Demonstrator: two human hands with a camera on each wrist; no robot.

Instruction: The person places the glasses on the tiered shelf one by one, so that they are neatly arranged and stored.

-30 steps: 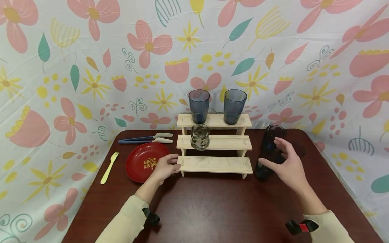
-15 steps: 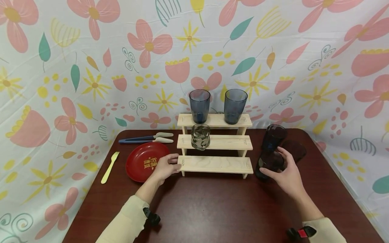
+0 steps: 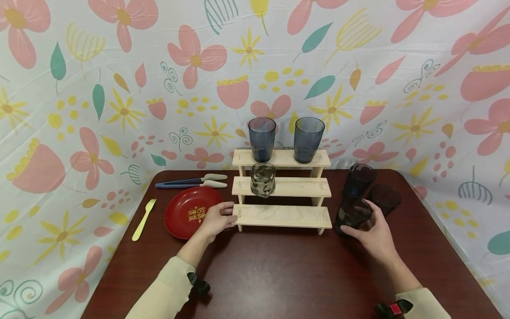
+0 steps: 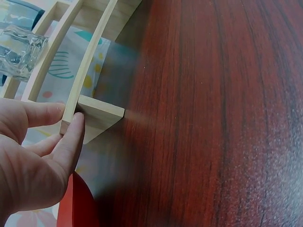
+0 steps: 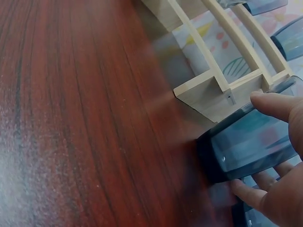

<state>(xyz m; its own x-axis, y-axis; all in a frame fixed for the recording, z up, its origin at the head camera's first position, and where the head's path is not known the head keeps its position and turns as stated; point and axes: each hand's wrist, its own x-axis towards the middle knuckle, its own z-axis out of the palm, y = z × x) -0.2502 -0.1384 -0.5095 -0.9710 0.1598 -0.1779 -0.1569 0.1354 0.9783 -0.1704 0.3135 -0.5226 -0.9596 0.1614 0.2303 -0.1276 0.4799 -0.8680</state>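
My left hand [image 3: 215, 220] pinches the left end of the lowest step of a three-tier wooden rack [image 3: 280, 217]; in the left wrist view the thumb and fingers lie on either side of the board [image 4: 87, 68]. At the rack's right, my right hand [image 3: 378, 235] holds a dark blue-grey drinking glass [image 3: 352, 212], thumb on the near side and fingers round the far side. The right wrist view shows this glass [image 5: 246, 146] upright on the table. Two more dark glasses, one behind [image 3: 359, 179] and one to the right [image 3: 386, 198], stand close by.
Two blue-grey glasses, left [image 3: 261, 141] and right [image 3: 308, 141], stand on the top step, and a wavy short glass [image 3: 263, 180] on the middle one. Left are a red plate [image 3: 177, 215], a yellow fork [image 3: 143, 220] and blue-handled tongs [image 3: 179, 184]. A floral cloth [image 3: 191, 124] hangs behind.
My right hand has come in from above the near glass and closed round it. That glass now shows apart from the one behind. The left hand has stayed on the rack.
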